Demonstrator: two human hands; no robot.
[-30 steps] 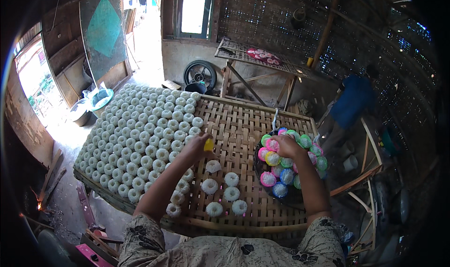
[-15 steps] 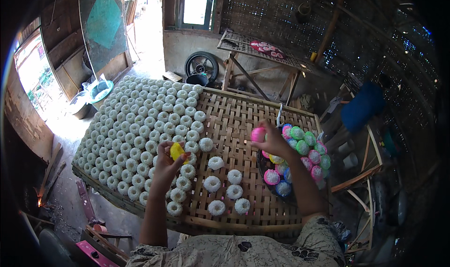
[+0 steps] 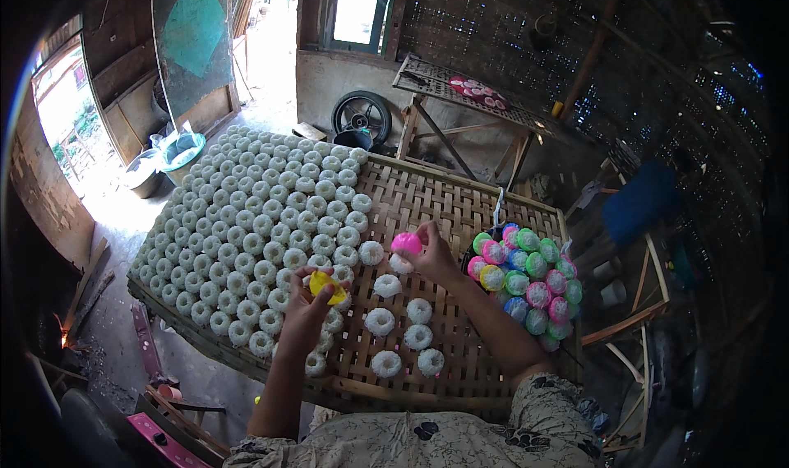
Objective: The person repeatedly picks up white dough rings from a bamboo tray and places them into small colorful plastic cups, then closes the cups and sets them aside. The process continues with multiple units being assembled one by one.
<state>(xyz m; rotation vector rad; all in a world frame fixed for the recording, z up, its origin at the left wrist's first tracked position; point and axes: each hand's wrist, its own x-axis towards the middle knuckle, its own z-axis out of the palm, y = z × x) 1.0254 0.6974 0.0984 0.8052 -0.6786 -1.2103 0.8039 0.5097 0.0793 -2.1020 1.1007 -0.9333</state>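
In my left hand (image 3: pixel 306 308) is a yellow cup-shaped mould (image 3: pixel 329 289), gripped between fingers and thumb over the right edge of the packed rows of white rings (image 3: pixel 238 231). The rings look grainy, each with a dimple or hole in the middle. My right hand (image 3: pixel 434 258) is closed on a pink mould (image 3: pixel 406 243), its outside facing up. Just under that mould, partly covered by the hand, a white ring (image 3: pixel 399 264) lies on the woven bamboo rack (image 3: pixel 419 197). Several more loose rings (image 3: pixel 380 322) sit nearer me. To the right, coloured moulds filled with white stuff (image 3: pixel 538 294) are heaped up.
A second slatted table (image 3: pixel 485 98) at the back holds a red-pink tray with pale pieces. Behind the rack stand a wheel (image 3: pixel 362 118) and a dark bucket (image 3: pixel 353 138). Tubs (image 3: pixel 179 149) sit by the doorway. A small fire (image 3: pixel 63 333) burns at far left.
My right hand has moved left with the pink mould, from beside the heap to the loose rings. Another white ring now shows beneath it. The left hand still holds the yellow mould, now tilted.
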